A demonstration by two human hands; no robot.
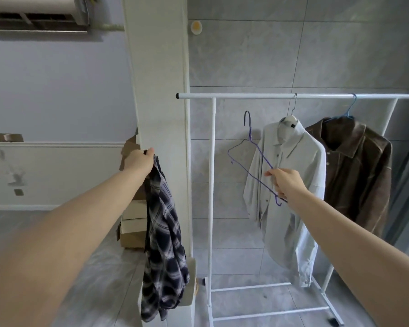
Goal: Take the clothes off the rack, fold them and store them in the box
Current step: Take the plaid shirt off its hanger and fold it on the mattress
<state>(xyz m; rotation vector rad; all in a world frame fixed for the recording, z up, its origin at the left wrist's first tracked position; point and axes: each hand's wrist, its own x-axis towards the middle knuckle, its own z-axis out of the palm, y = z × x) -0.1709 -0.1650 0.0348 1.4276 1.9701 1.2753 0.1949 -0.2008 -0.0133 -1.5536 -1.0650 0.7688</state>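
My left hand (141,160) grips a dark blue and white plaid shirt (164,244) by its top; the shirt hangs down in front of a white pillar. My right hand (286,182) holds an empty purple wire hanger (250,152), tilted, below the rack's bar and off it. The white clothes rack (213,185) stands against the tiled wall. On its bar hang a light grey shirt (291,185) and, to its right, a brown jacket (357,171) on a blue hanger. A pale box (191,267) shows partly behind the plaid shirt's lower half.
A white pillar (161,90) stands left of the rack. Stacked cardboard boxes (132,223) lie behind it on the grey tiled floor. An air conditioner (36,15) is mounted at the top left. The rack has wheels at its base.
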